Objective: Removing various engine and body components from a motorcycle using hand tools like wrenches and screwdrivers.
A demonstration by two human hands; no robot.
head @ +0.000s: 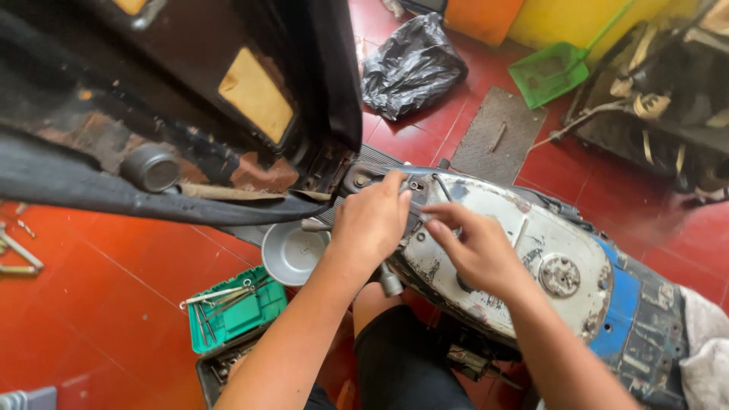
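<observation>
My left hand (370, 222) is closed around a metal tool, whose socket end (390, 282) sticks out below the palm, pressed at the front edge of a worn white and blue scooter body (566, 258). My right hand (474, 247) rests on the white panel beside it, fingers spread and pointing toward the same spot near the seat hinge (357, 181). The raised black seat (175, 99) leans over to the left, its underside showing yellow foam patches.
A round metal bowl (292, 250) and a green tray of tools (234, 310) sit on the red tiled floor below the seat. A black plastic bag (410, 67), green dustpan (550, 72) and grey mat (497, 133) lie beyond. Another stripped machine (661, 106) stands at right.
</observation>
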